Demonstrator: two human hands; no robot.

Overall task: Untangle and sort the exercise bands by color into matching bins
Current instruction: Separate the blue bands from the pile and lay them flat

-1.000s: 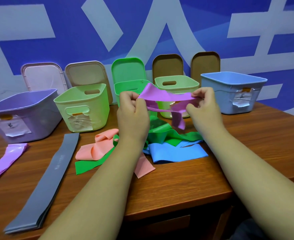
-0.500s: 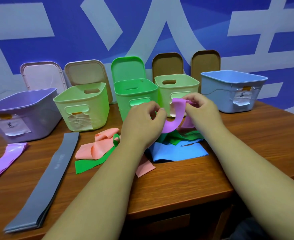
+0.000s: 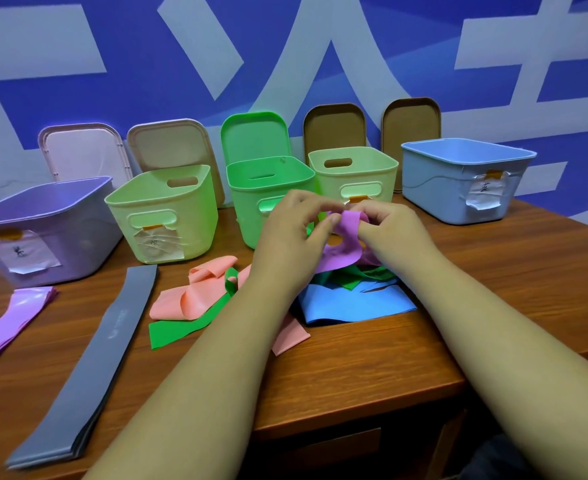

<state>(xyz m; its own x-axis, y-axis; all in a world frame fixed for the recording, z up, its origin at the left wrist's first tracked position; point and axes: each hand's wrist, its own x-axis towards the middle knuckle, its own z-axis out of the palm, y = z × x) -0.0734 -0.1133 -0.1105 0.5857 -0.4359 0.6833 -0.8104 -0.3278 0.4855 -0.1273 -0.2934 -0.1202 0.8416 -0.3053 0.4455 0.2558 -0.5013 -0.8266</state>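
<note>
The wooden table (image 3: 514, 271) carries a back row of open bins: purple bin (image 3: 43, 233), left pale green bin (image 3: 178, 216), green bin (image 3: 251, 199), right pale green bin (image 3: 372, 171) and blue bin (image 3: 438, 181). In front lie a grey band (image 3: 112, 344), a flat purple strip (image 3: 8, 323) at the left edge, and a heap of pink band (image 3: 195, 292), green band (image 3: 178, 332) and blue band (image 3: 355, 303). Over that heap the left hand (image 3: 292, 233) and right hand (image 3: 393, 230) meet, each grip pinched closed on the purple band (image 3: 350, 224), which bunches between the two grips while its loose loop hangs below them over the heap.
</note>
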